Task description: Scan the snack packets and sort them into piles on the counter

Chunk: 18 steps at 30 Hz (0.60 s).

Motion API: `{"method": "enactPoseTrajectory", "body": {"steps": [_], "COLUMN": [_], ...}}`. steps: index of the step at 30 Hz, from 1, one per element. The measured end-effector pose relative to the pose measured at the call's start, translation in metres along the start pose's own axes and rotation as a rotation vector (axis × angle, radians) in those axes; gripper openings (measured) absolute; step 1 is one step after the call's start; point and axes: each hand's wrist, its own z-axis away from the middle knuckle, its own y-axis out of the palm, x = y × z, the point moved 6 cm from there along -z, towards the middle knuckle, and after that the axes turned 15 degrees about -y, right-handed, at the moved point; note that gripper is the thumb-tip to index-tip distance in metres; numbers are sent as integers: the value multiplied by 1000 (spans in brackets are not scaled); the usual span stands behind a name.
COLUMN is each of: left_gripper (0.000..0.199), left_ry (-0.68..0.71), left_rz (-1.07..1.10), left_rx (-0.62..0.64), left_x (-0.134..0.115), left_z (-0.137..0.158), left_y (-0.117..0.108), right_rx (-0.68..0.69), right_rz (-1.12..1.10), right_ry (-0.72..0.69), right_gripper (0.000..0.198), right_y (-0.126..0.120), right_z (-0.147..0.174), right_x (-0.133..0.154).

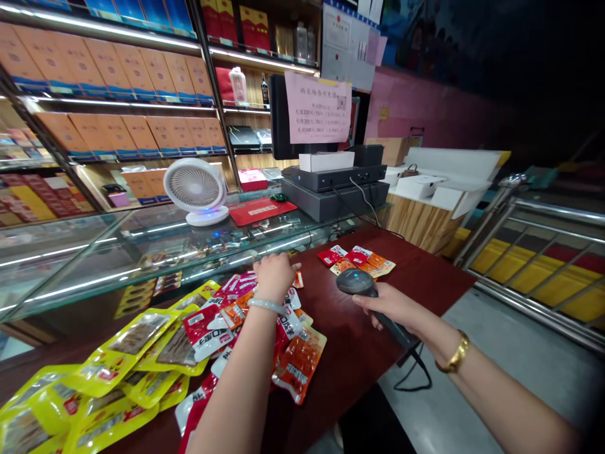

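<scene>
My right hand [390, 306] is wrapped around the handle of a dark barcode scanner [357, 282], its head above the table and its cord hanging below. My left hand [274, 274] reaches over a pile of small snack packets [205, 328], red, white and orange. Its fingers are curled down and the tips are hidden, so what they hold cannot be made out. Beside its thumb shows part of an orange packet [298, 279]. Yellow snack packets [137, 353] with clear windows lie heaped to the left. Several red and orange packets [373, 261] form a smaller group beyond the scanner.
A glass display counter [108, 252] adjoins the dark red table [350, 353] and carries a white fan [196, 189]. A monitor with a pink notice [317, 110] stands behind. Metal railing [543, 265] is at the right. Boxed goods [127, 69] line the shelves.
</scene>
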Motion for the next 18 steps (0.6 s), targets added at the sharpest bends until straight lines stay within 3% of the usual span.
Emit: {"method": "enactPoseTrajectory", "body": {"steps": [5,8,13,18], "left_gripper": [40,37,40,48], "left_ry": [213,270,249,204], "left_rz": [-32,-45,-45,6], "left_rx": [169,195,217,292], "left_x": [-72,-106,-127,-131], "left_z": [-10,-30,-63,-83], "left_y": [24,47,87,110], "right_rx": [5,-13,-25,-5], "right_rz": [23,18,22,63], "right_ry": [-16,-1,-3,42], "right_gripper": [40,40,42,41], "right_y": [-17,-25,-34,-34], "right_z": [-10,-19,-34,-47], "right_x": [-5,-8,-10,-11]}}
